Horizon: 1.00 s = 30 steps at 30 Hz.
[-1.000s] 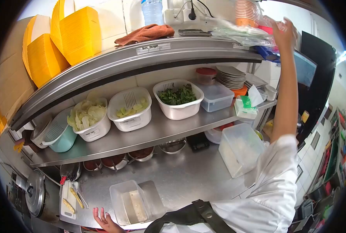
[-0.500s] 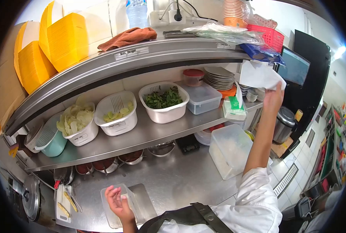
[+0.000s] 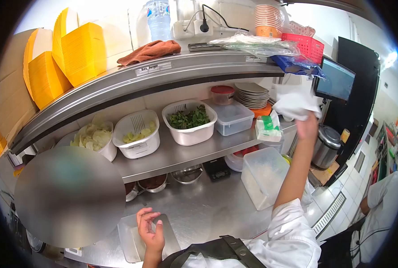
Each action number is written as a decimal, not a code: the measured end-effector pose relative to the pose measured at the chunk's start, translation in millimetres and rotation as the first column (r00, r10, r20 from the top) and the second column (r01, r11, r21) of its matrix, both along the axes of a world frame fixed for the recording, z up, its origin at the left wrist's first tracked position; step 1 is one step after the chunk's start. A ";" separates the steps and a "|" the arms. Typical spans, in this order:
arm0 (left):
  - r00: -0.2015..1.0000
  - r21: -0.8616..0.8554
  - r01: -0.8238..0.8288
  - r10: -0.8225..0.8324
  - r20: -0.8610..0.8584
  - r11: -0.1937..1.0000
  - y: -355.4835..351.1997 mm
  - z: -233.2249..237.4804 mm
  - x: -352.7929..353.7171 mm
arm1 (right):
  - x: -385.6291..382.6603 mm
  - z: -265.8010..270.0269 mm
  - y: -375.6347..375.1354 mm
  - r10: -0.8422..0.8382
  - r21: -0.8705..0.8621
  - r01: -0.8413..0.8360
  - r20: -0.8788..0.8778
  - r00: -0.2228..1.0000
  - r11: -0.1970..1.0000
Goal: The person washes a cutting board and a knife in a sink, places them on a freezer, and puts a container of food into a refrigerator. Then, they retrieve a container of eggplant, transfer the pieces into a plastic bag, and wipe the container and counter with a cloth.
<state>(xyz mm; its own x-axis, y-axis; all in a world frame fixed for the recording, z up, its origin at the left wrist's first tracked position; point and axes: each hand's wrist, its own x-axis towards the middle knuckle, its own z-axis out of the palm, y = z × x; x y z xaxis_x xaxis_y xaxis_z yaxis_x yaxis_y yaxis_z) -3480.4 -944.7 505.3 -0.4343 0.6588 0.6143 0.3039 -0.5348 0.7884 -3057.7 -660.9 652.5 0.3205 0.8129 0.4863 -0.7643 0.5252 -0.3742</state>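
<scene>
White tissue [image 3: 297, 103] hangs from my right hand [image 3: 308, 127], which is raised at the right end of the shelf, above and beside the green-and-white tissue pack [image 3: 268, 127]. The fingers are closed on it and slightly blurred. My left hand [image 3: 151, 230] is held over a clear plastic container [image 3: 128, 232] near the counter's front edge, palm up, fingers loosely curled and apart, nothing in it.
Tubs of leaves [image 3: 190, 128] and cut vegetables [image 3: 137, 145] stand on the steel shelf [image 3: 181, 160]. A large clear box [image 3: 263, 176] sits on the counter. A blurred round patch covers the lower left. Another person [image 3: 382, 210] stands at right.
The tissue has moved down and left with my right hand and is more bunched. My left hand has shifted slightly right. A person has appeared at right, and a blurred patch covers the lower left.
</scene>
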 end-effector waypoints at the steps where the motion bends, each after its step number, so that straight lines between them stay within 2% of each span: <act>1: 1.000 0.011 -0.022 0.022 0.022 1.000 -3.3 -2.7 -2.3 | 6.6 6.3 -11.3 0.072 0.022 -0.070 -0.100 0.992 0.997; 3: 0.995 0.003 -0.032 0.031 0.090 0.999 -8.6 -6.5 -5.6 | 53.8 -29.1 28.3 0.066 -0.056 -0.067 -0.021 0.998 0.996; 4: 0.992 0.004 -0.036 0.036 0.124 0.999 -10.5 -7.9 -7.3 | 67.7 -47.2 51.4 0.039 -0.143 -0.025 0.101 0.994 0.989; 5: 0.992 0.003 -0.034 0.034 0.123 0.999 -12.3 -9.8 -9.2 | 67.9 -60.8 66.5 -0.054 -0.216 0.118 0.283 0.958 0.969; 7: 0.991 -0.002 -0.033 0.033 0.129 0.999 -17.4 -14.4 -11.5 | 43.2 -66.0 73.4 -0.288 -0.185 0.512 0.647 0.706 0.839; 8: 0.990 -0.001 -0.037 0.037 0.136 0.999 -18.8 -14.8 -11.6 | 31.0 -63.6 71.7 -0.351 -0.125 0.632 0.742 0.571 0.765; 11: 0.989 -0.011 -0.066 0.067 0.131 0.998 -28.9 -13.0 -17.0 | 3.7 -52.3 58.5 -0.443 0.033 0.804 0.847 0.292 0.593; 12: 0.988 -0.004 -0.092 0.092 0.121 0.996 -33.0 -12.6 -21.2 | 5.7 -53.5 61.3 -0.466 0.019 0.803 0.823 0.325 0.595; 13: 0.986 0.005 -0.127 0.125 0.113 0.992 -37.1 -13.0 -27.2 | 18.6 -55.8 65.7 -0.465 -0.081 0.700 0.693 0.551 0.709; 14: 0.978 0.007 -0.191 0.190 0.086 0.982 -43.0 -17.9 -36.9 | 30.1 -54.3 55.3 -0.334 -0.139 0.422 0.415 0.846 0.896; 15: 0.968 0.008 -0.241 0.240 0.071 0.971 -49.1 -19.5 -44.6 | 22.9 -46.2 18.5 -0.120 -0.062 0.139 0.242 0.963 0.988; 16: 0.950 -0.003 -0.306 0.306 0.055 0.952 -56.4 -20.4 -53.0 | 16.2 -41.1 -29.2 0.169 0.110 -0.189 0.170 0.971 0.976; 17: 0.923 0.006 -0.378 0.376 0.082 0.926 -62.4 -27.2 -61.6 | -17.1 -43.6 -39.3 0.312 0.075 -0.359 0.352 0.883 0.931; 18: 0.894 0.007 -0.436 0.432 0.120 0.900 -69.3 -33.1 -69.9 | -55.8 -49.9 -47.6 0.451 0.015 -0.531 0.507 0.734 0.847; 20: 0.819 -0.036 -0.568 0.569 0.074 0.823 -86.1 -37.7 -93.0 | -138.1 -68.8 -72.3 0.623 -0.154 -0.805 0.720 0.305 0.573; 21: 0.759 -0.135 -0.643 0.651 0.011 0.753 -99.2 -36.0 -102.4 | -176.7 -74.3 -88.1 0.612 -0.231 -0.882 0.787 0.078 0.411; 23: 0.665 -0.263 -0.734 0.741 -0.092 0.626 -114.8 -44.1 -125.8 | -241.2 -83.1 -127.2 0.413 -0.371 -0.919 0.864 -0.289 0.133; 24: 0.635 -0.273 -0.765 0.754 -0.169 0.583 -120.8 -55.1 -142.5 | -279.8 -88.9 -152.5 0.268 -0.427 -0.731 0.904 -0.333 0.532; 25: 0.614 -0.278 -0.786 0.751 -0.241 0.553 -124.1 -69.3 -159.4 | -316.0 -122.2 -162.7 0.075 -0.162 -0.706 0.985 -0.153 0.689; 26: 0.619 -0.296 -0.785 0.721 -0.313 0.545 -127.9 -84.3 -176.6 | -348.4 -129.9 -177.5 0.116 -0.219 -0.592 0.971 -0.207 0.776; 28: 0.720 -0.387 -0.693 0.611 -0.330 0.608 -120.8 -117.6 -202.7 | -414.2 -154.3 -193.1 0.085 -0.089 -0.606 0.996 -0.037 0.790; 29: 0.769 -0.428 -0.639 0.548 -0.329 0.639 -117.0 -129.3 -211.0 | -446.4 -168.5 -207.6 0.177 -0.155 -0.605 0.984 -0.023 0.781; 30: 0.823 -0.521 -0.564 0.488 -0.290 0.641 -111.4 -138.0 -212.8 | -476.3 -179.3 -220.8 0.164 -0.234 -0.538 0.971 -0.175 0.810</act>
<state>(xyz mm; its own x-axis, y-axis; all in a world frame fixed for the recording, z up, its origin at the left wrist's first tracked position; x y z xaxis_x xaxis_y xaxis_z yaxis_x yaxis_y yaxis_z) -3693.2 -1056.0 367.4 -0.7704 0.5745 0.2764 0.4982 0.2721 0.8232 -3534.0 -881.7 473.2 -0.8945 0.4368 0.0948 0.1597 0.5105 -0.8449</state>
